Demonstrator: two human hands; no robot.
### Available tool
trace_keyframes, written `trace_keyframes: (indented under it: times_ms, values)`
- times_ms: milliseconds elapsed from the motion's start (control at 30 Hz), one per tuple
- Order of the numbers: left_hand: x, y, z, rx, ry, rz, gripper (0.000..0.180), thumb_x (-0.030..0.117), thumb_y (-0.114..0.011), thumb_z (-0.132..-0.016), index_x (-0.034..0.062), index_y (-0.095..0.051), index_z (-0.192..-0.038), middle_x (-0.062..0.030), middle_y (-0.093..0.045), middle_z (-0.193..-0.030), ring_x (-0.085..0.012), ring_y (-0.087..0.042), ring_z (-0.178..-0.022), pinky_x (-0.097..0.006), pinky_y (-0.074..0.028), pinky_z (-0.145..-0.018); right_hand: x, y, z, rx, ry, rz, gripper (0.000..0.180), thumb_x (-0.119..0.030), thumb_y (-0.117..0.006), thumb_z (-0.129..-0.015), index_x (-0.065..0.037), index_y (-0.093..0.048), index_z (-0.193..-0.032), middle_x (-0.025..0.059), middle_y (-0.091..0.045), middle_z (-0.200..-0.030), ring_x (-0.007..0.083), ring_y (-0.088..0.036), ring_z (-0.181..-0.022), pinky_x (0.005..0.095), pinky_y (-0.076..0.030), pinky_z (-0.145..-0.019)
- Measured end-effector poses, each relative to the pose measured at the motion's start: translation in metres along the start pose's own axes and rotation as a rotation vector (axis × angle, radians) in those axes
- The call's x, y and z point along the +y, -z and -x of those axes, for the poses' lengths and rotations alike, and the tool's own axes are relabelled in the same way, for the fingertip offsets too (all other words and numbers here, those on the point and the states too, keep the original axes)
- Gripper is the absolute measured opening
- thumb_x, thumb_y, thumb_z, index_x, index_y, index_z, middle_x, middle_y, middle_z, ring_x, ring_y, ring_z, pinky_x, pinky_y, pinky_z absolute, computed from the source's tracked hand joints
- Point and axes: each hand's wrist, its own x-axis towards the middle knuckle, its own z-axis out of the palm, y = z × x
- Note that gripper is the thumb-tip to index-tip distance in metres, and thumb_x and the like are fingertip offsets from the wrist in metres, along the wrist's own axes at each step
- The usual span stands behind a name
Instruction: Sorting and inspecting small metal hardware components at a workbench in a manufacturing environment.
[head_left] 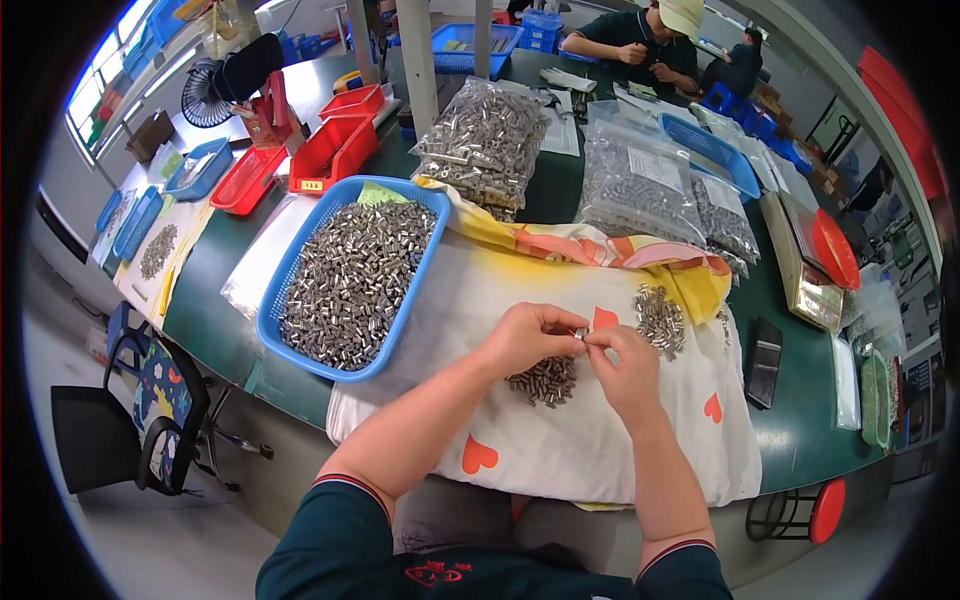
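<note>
L hand (530, 338) & R hand (625, 372) meet above the white cloth (640, 470), thumb & index of each pinched nearly closed on a tiny metal part (580, 333); one pc or two, can't tell, since fingers cover most of it. Risk, I'd judge: part's small w/ little to grip, so an uneven pinch could pop it loose, & it'd prob. drop into the dark pile (545, 382) & be hard to pick out. R wrist swinging sideways could also catch the shiny pile (660, 322) & mix the two; a tug on the cloth might shift both. Position: part's right at the fingertips, btwn L & R; dark pile's just below, on the wearer's side, its top edge partly hidden by the hands; shiny pile's near, beyond & to the right of R hand. Further out: blue basket (345, 373) to the left, heaped w/ similar pcs; bags (485, 140) of metal pcs at the back; red bins (335, 150) back left; black case (764, 363) on the green tabletop (805, 420), right of the cloth. Co-worker (640, 50) sits across, well apart.
</note>
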Motion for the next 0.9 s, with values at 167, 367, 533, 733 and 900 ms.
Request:
trace_keyframes:
  times_ms: [167, 367, 533, 733, 900]
  values:
    - [0.010, -0.003, 0.002, -0.055, -0.041, -0.192, 0.027, 0.002, -0.066, -0.071, -0.0024, -0.060, -0.097, -0.0072, -0.063, -0.087, -0.0091, -0.058, -0.077, -0.022, -0.048, -0.069, 0.001, 0.016, 0.000, -0.161, -0.291, -0.205, 0.011, -0.006, -0.064, -0.069, -0.002, -0.059, -0.079, 0.0066, -0.061, -0.074, 0.0141, -0.057, -0.066, 0.0250, -0.044, -0.060]
    - [0.015, 0.011, 0.003, -0.006, 0.016, -0.147, 0.026, 0.001, -0.064, -0.073, -0.0029, -0.059, -0.098, -0.0045, -0.062, -0.085, -0.0076, -0.058, -0.075, -0.020, -0.047, -0.068, 0.023, 0.034, -0.017, -0.100, -0.383, -0.172, 0.015, -0.008, -0.062, -0.072, -0.001, -0.059, -0.085, 0.0058, -0.060, -0.072, 0.0119, -0.056, -0.064, 0.0240, -0.044, -0.060]
    - [0.008, 0.006, -0.003, -0.028, 0.006, -0.148, 0.025, 0.001, -0.063, -0.074, -0.0032, -0.059, -0.098, -0.0036, -0.062, -0.084, -0.0071, -0.057, -0.076, -0.020, -0.047, -0.069, 0.052, 0.047, -0.010, -0.051, -0.497, 0.248, 0.010, -0.008, -0.056, -0.073, -0.003, -0.060, -0.080, 0.0108, -0.060, -0.074, 0.0233, -0.057, -0.067, 0.0316, -0.045, -0.062]
    - [0.006, 0.002, 0.000, -0.050, 0.000, -0.151, 0.025, 0.002, -0.063, -0.075, -0.0029, -0.059, -0.099, -0.0033, -0.062, -0.085, -0.0068, -0.057, -0.077, -0.020, -0.046, -0.069, 0.060, 0.028, -0.006, -0.154, -0.319, 0.538, 0.005, -0.009, -0.057, -0.070, -0.006, -0.060, -0.073, 0.0089, -0.057, -0.073, 0.0253, -0.054, -0.074, 0.0348, -0.043, -0.069]
    - [0.005, 0.004, 0.001, -0.041, 0.000, -0.157, 0.025, 0.002, -0.062, -0.075, -0.0030, -0.058, -0.099, -0.0036, -0.061, -0.085, -0.0069, -0.057, -0.077, -0.020, -0.046, -0.069, 0.060, 0.020, -0.007, -0.166, -0.305, 0.617, 0.004, -0.009, -0.057, -0.070, -0.006, -0.060, -0.071, 0.0077, -0.056, -0.073, 0.0255, -0.053, -0.075, 0.0365, -0.041, -0.072]
